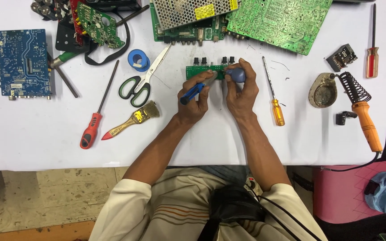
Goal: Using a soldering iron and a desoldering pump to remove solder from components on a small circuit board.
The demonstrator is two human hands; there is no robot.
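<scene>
The left hand point(196, 99) grips a blue-handled tool point(192, 92); at its two o'clock, the right hand point(240, 91) presses a blue bulb point(236, 75) onto a small green board point(202, 71).

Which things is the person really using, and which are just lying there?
In use:
left hand holding blue-handled tool
right hand holding blue bulb
small green board

Lying about:
scissors
brush
red screwdriver
soldering iron
blue board
</scene>
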